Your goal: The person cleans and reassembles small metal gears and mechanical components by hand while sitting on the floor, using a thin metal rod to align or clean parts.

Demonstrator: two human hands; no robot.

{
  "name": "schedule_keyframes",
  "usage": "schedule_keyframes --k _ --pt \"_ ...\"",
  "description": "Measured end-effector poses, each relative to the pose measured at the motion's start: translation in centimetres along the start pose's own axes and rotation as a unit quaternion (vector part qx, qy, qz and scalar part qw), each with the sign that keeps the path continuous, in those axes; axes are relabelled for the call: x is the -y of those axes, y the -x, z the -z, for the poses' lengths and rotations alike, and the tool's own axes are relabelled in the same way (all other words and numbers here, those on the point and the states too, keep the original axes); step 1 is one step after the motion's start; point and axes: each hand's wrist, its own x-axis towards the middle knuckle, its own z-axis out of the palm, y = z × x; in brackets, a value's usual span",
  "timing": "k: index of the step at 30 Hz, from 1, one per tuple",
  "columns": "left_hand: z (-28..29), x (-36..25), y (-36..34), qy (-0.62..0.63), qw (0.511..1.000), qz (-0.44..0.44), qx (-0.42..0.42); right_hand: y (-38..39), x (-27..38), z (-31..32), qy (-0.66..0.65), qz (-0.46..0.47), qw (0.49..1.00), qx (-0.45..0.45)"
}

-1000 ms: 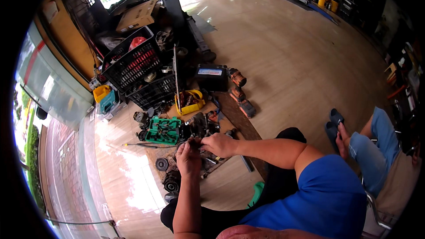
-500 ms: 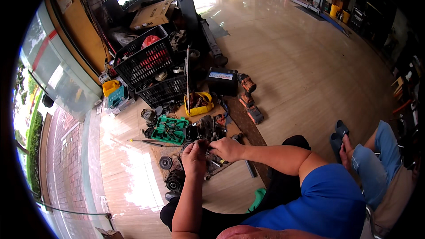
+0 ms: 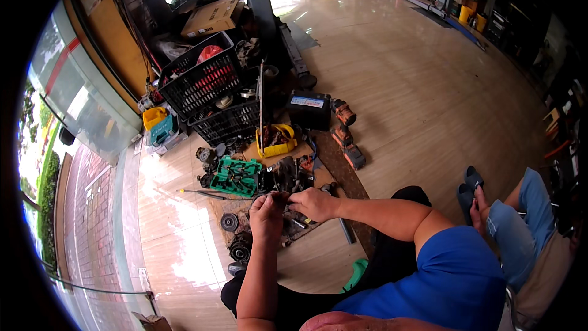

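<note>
My left hand [image 3: 266, 216] is closed, its fingers pinched around a small dark part [image 3: 281, 197] too small to name. From the other side my right hand [image 3: 314, 204] meets it, its fingers also closed at that part; whether it grips the same piece I cannot tell. Below and beyond the hands, greasy dark machine parts [image 3: 288, 175] lie on a cardboard sheet [image 3: 323, 178]. A round pulley [image 3: 229, 222] rests left of my left hand, with another pulley-like part [image 3: 241, 249] nearer to me. Just beyond stands an open green tool case [image 3: 235, 176] with dark tools in it.
A yellow container [image 3: 275, 141] and a black battery [image 3: 309, 110] stand farther off, beside an orange-black cordless drill [image 3: 344, 135]. Black crates [image 3: 199, 76] are stacked at the left. At the right sits another person [image 3: 520, 227] in sandals. A dark tube [image 3: 346, 232] lies near my leg.
Both hands stay together at the small dark part, with only slight finger movement. The view has shifted a little; nothing else has visibly moved.
</note>
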Motion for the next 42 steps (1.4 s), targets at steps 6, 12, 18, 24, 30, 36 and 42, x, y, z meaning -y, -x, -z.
schedule_keyframes --k 6,12,18,24,30,36,42 --pt "-0.7 -0.3 0.2 0.044 0.998 -0.013 0.043 -0.1 0.3 0.0 -0.071 -0.019 0.997 0.005" --pt "-0.4 -0.3 0.1 0.063 0.997 -0.013 0.049 -0.2 0.5 0.0 -0.107 -0.036 0.994 0.007" --pt "-0.2 -0.7 0.0 -0.01 0.998 0.036 -0.047 0.0 -0.4 -0.8 -0.018 0.011 0.998 -0.051" --pt "-1.0 -1.2 0.2 -0.124 0.984 0.04 -0.118 -0.1 -1.0 -0.5 0.048 -0.019 0.998 -0.024" --pt "1.2 -0.5 0.0 -0.111 0.985 0.052 -0.119 0.1 -0.6 -0.9 0.067 -0.008 0.998 -0.02" --pt "-1.0 -0.4 0.4 -0.09 0.988 0.038 -0.121 0.2 -0.5 -0.7 0.051 -0.007 0.999 -0.018" --pt "-0.5 -0.2 0.3 -0.069 0.992 0.028 -0.101 0.2 -1.0 -1.1 0.051 0.008 0.998 -0.025"
